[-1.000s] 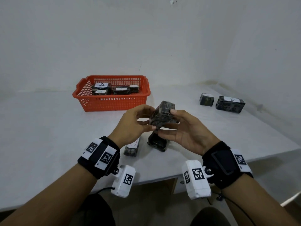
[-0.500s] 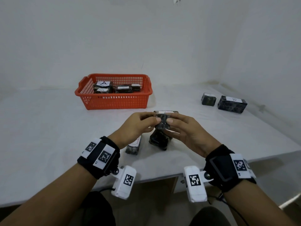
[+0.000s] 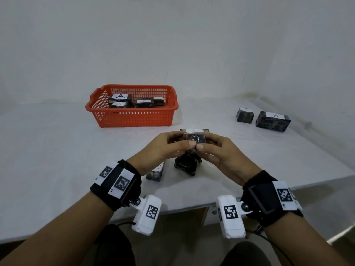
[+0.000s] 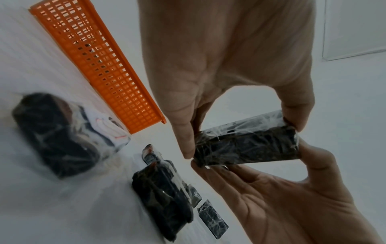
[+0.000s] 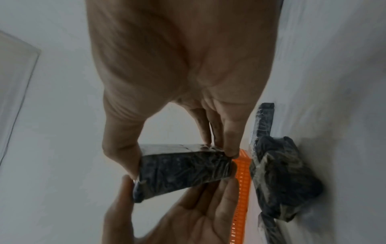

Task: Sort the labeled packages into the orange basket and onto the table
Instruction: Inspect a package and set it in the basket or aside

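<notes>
1. Package (image 3: 194, 138) sits pinched between both hands above the near middle of the desk (image 3: 57, 150); the left hand (image 3: 163, 148) takes one end with thumb and fingertips, the right hand (image 3: 221, 152) the other.
2. Each grip is narrow and closed on that dark, film-wrapped block, fingers curled round its ends. Two hands let it be turned easily, probably so the white label faces up and can be read; a letter, seemingly "A", shows on top in the head view.
3. Directly below the hands lie two more wrapped packages (image 3: 187, 165) still unsorted, one with a white label partly hidden by the left wrist.
4. Farther off to the left stands the orange basket (image 3: 132, 118), already holding several packages, one labelled "A" (image 3: 120, 99). That suggests the held block belongs there.
5. At the far right of the desk rest two packages (image 3: 272, 120), the larger marked "B", well apart from the basket, apparently the pile meant for the desk.
6. Judging by this, sorting is past halfway.
</notes>
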Action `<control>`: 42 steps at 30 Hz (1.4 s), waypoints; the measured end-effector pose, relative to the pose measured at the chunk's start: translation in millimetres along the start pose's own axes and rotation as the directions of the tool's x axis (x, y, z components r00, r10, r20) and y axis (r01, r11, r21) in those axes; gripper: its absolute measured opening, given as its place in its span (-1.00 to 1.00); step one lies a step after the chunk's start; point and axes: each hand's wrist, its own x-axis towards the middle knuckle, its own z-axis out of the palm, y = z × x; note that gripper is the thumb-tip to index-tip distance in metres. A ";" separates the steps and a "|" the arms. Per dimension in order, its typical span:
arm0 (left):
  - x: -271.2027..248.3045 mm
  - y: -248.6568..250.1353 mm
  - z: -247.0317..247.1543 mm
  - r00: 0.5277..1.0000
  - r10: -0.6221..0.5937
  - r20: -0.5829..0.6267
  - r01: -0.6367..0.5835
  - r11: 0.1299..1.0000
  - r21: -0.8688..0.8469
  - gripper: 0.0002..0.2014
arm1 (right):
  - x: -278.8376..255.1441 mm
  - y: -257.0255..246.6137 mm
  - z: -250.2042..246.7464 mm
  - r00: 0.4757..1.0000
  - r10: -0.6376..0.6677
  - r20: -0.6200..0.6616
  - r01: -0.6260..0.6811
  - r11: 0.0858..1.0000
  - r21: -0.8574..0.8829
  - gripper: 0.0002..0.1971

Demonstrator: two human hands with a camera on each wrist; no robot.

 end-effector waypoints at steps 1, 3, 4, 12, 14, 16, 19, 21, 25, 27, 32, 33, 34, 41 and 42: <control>-0.2 -0.4 -0.6 1.000 -0.008 0.014 0.008 1.000 -0.014 -0.37 | 0.2 -0.2 -1.5 1.000 0.000 -0.006 0.000 1.000 -0.016 -0.35; 0.6 -2.2 -1.3 1.000 -0.012 0.020 0.013 0.999 -0.033 -0.33 | 0.3 -0.1 -4.5 1.000 0.007 -0.003 -0.007 1.000 -0.018 -0.38; 1.5 -3.1 -1.2 1.000 -0.005 0.007 0.005 0.999 -0.033 -0.33 | 0.3 0.3 -5.3 1.000 0.013 0.005 -0.013 1.000 -0.006 -0.42; -1.9 -3.1 1.2 0.999 0.010 0.046 -0.011 1.000 0.011 -0.49 | 2.0 5.4 -7.7 0.999 0.007 -0.038 -0.006 1.000 0.028 -0.51; -0.8 -2.8 1.8 1.000 0.020 -0.001 -0.020 1.000 0.017 -0.53 | -0.4 6.4 -7.7 1.000 0.012 -0.008 -0.011 1.000 0.023 -0.39; 0.6 -3.7 1.2 0.999 0.024 -0.029 -0.024 1.000 0.012 -0.45 | -1.1 7.1 -5.8 1.000 0.004 0.002 -0.004 0.999 0.034 -0.31; 1.8 -6.8 -0.2 1.000 0.007 -0.001 -0.007 1.000 -0.018 -0.21 | 0.8 8.3 -5.0 0.999 -0.034 -0.041 0.037 0.997 0.065 -0.23; 1.6 -7.6 -0.4 1.000 -0.012 0.011 0.013 1.000 -0.026 -0.12 | 1.3 9.4 -5.1 0.998 -0.050 -0.043 0.053 0.997 0.063 -0.21; 2.3 -5.8 1.2 0.999 -0.001 -0.042 -0.001 0.999 -0.037 -0.26 | -2.4 8.0 -5.4 0.999 -0.040 0.010 0.040 0.998 0.042 -0.15; 2.2 -4.8 1.6 0.999 0.002 -0.044 -0.004 0.999 -0.050 -0.29 | -2.1 7.4 -5.4 0.999 -0.045 0.020 0.045 0.999 0.011 -0.13; -0.9 -1.3 2.1 1.000 -0.012 0.001 0.012 1.000 -0.019 -0.28 | -1.9 4.4 -4.0 0.999 -0.040 -0.002 0.040 0.999 0.015 -0.12; -0.9 -1.2 2.0 1.000 -0.008 -0.010 0.008 1.000 -0.003 -0.30 | -2.1 4.1 -3.2 0.999 -0.029 -0.020 0.030 0.999 0.024 -0.12; -0.7 -1.0 2.3 1.000 0.000 -0.015 0.001 1.000 0.014 -0.34 | -2.0 3.5 -2.0 0.999 -0.020 -0.042 0.021 1.000 0.023 -0.11; -1.2 -5.6 2.6 1.000 0.004 -0.030 -0.003 1.000 0.026 -0.15 | -9.5 3.7 1.0 0.998 -0.009 -0.058 0.009 1.000 -0.002 -0.33; 0.4 -6.1 1.6 0.998 0.017 -0.055 -0.015 0.999 0.038 -0.11 | -11.8 1.8 1.7 0.999 0.007 -0.036 -0.007 1.000 0.004 -0.35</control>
